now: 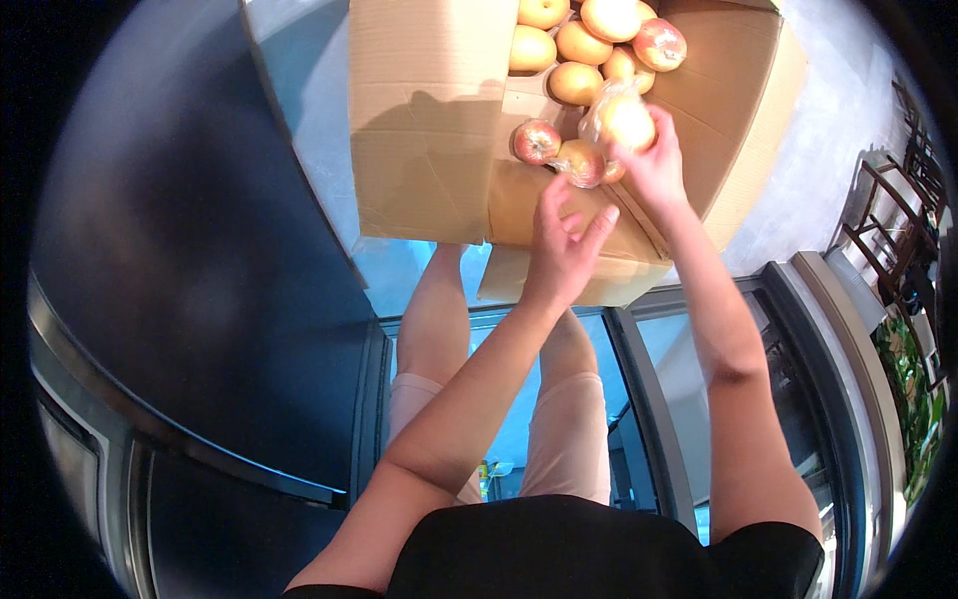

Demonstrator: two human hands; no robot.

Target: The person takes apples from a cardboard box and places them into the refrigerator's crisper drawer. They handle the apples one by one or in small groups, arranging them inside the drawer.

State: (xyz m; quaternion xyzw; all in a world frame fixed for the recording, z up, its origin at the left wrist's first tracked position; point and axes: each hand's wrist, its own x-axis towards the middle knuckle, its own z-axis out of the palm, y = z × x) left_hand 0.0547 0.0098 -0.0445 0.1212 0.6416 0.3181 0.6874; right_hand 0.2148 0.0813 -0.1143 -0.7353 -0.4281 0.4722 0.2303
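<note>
A large open cardboard box (428,150) stands before me with loose orange-yellow round fruit (584,42) and film-wrapped red apples inside. My right hand (655,161) grips a yellowish round fruit in clear plastic film (627,126), raised over the box. Below it and to the left, my left hand (566,247) is over the box's near side, fingers apart and nothing in them. Just beyond its fingertips lie a wrapped red-yellow fruit (582,162) and a wrapped red apple (537,141). Another wrapped red apple (659,45) rests at the upper right of the pile.
A large dark panel (202,247) stands along my left. My legs are behind the box, by a dark-framed glass door (644,404). At the far right are dark-framed chairs (887,217) and green plants (902,397). A grey floor surrounds the box.
</note>
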